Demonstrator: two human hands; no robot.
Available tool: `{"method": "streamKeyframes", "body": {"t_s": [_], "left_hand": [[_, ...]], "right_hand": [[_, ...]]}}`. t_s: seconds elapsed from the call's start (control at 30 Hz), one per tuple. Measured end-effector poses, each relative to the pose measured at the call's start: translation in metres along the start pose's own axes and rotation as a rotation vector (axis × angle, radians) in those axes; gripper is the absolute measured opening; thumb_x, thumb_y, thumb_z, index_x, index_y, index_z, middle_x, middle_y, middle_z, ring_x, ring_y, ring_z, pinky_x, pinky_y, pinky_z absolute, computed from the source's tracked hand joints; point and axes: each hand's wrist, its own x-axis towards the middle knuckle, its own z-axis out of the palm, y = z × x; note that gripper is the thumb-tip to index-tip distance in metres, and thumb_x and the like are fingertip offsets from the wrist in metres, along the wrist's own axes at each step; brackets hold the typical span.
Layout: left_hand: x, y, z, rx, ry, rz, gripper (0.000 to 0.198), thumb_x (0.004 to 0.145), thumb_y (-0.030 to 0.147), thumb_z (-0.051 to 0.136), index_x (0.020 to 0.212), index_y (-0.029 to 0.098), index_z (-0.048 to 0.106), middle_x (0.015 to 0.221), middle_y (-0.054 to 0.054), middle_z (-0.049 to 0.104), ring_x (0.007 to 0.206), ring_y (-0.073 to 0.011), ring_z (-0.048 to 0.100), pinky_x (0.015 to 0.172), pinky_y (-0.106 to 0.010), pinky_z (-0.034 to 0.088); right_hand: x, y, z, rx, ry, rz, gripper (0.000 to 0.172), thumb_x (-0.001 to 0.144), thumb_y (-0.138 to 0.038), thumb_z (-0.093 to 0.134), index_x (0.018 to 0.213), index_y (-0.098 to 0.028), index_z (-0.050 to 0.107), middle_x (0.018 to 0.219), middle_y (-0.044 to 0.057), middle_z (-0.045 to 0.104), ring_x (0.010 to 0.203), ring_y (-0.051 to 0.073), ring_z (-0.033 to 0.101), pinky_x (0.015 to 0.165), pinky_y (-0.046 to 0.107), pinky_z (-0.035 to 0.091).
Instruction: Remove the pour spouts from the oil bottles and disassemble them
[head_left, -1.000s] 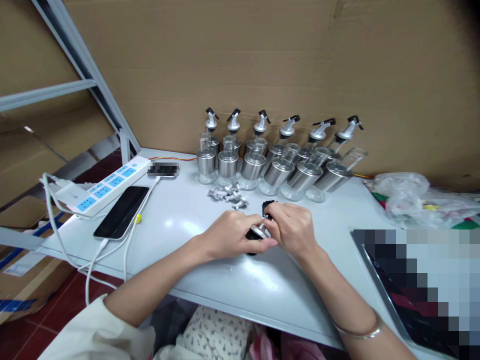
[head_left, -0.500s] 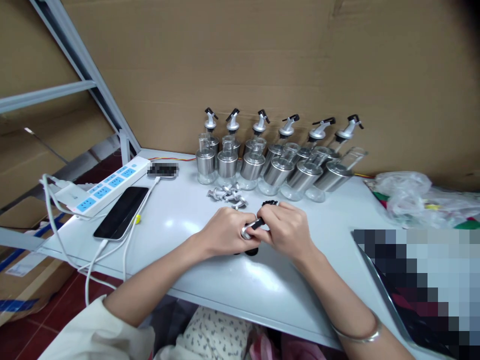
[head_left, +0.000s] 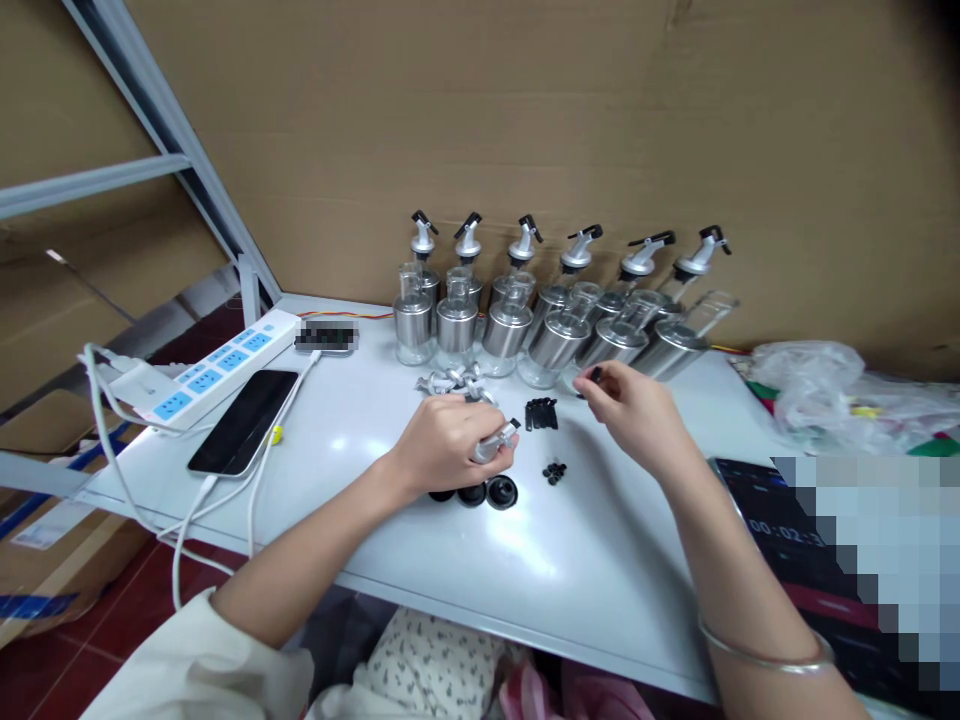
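Clearly, the left hand [head_left: 450, 445] curls closed around a silver pourer spout [head_left: 496, 440] just above the table [head_left: 600, 560]; the right hand [head_left: 634, 410] pinches what looks like a small black plug [head_left: 596, 375] beside the bottles [head_left: 555, 340]. A light fingertip pinch and steady spout suit such small parts.

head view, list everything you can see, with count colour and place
glass bottles: about twelve, clear with steel bands, two rows at the table's back; the rear six carry spouts
loose spouts: small pile, silver, before the bottles
black levers: small pile, table middle
black bits: small cluster, nearer the front edge
round caps: three, black, beside the left hand
power strip: one, white and blue, left
phone: one, black, beside the strip
plastic bag: one, clear, right
table: one, white
left hand: holds a silver spout
right hand: pinches a small black piece
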Motion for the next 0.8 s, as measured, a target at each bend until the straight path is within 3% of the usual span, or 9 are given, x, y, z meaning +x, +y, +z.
{"method": "streamKeyframes", "body": {"t_s": [0.1, 0.17, 0.4, 0.53, 0.7, 0.8], "left_hand": [[-0.001, -0.002, 0.001, 0.013, 0.004, 0.014, 0.028, 0.084, 0.022, 0.047, 0.057, 0.019, 0.040, 0.046, 0.006, 0.045, 0.041, -0.0071, 0.038, 0.045, -0.023, 0.029], [-0.001, -0.003, 0.001, 0.020, 0.005, 0.020, 0.028, 0.084, 0.023, 0.047, 0.057, 0.019, 0.040, 0.046, 0.006, 0.045, 0.041, -0.0073, 0.037, 0.045, -0.024, 0.029], [-0.001, -0.004, 0.001, 0.033, 0.009, 0.026, 0.030, 0.085, 0.023, 0.047, 0.056, 0.019, 0.040, 0.047, 0.006, 0.044, 0.040, -0.0075, 0.035, 0.044, -0.023, 0.030], [-0.001, -0.004, 0.002, 0.034, -0.005, 0.022, 0.030, 0.085, 0.023, 0.047, 0.056, 0.019, 0.039, 0.046, 0.006, 0.044, 0.040, -0.0075, 0.035, 0.044, -0.023, 0.029], [0.000, -0.004, 0.002, 0.032, -0.012, 0.024, 0.030, 0.085, 0.023, 0.047, 0.056, 0.019, 0.039, 0.046, 0.006, 0.044, 0.040, -0.0076, 0.035, 0.044, -0.023, 0.029], [-0.001, -0.004, 0.002, 0.028, -0.021, 0.019, 0.029, 0.084, 0.023, 0.048, 0.056, 0.019, 0.040, 0.047, 0.006, 0.044, 0.041, -0.0076, 0.036, 0.044, -0.023, 0.029]], "right_hand": [[0.005, 0.017, 0.001, -0.047, -0.335, 0.151, 0.011, 0.078, -0.027, 0.055, 0.071, -0.018, 0.055, 0.044, -0.003, 0.054, 0.045, 0.014, 0.051, 0.052, 0.024, 0.036], [0.005, 0.020, 0.003, -0.066, -0.424, 0.167, 0.012, 0.079, -0.024, 0.053, 0.069, -0.018, 0.055, 0.045, -0.002, 0.056, 0.047, 0.014, 0.053, 0.053, 0.024, 0.036], [0.005, 0.012, 0.000, -0.210, -0.228, 0.135, 0.013, 0.078, -0.024, 0.053, 0.073, -0.019, 0.063, 0.065, 0.003, 0.068, 0.064, 0.018, 0.060, 0.061, 0.026, 0.039], [0.004, 0.019, 0.004, -0.236, -0.310, 0.219, 0.012, 0.077, -0.020, 0.049, 0.073, -0.019, 0.060, 0.061, 0.003, 0.067, 0.065, 0.017, 0.063, 0.065, 0.026, 0.041], [0.002, 0.029, 0.005, -0.487, -0.299, 0.264, 0.022, 0.078, -0.038, 0.050, 0.079, -0.020, 0.063, 0.080, 0.011, 0.069, 0.074, 0.026, 0.063, 0.056, 0.030, 0.038], [0.001, 0.030, 0.001, -0.502, -0.302, 0.321, 0.027, 0.081, -0.042, 0.046, 0.078, -0.022, 0.065, 0.074, 0.010, 0.069, 0.072, 0.026, 0.062, 0.055, 0.031, 0.037]]}}
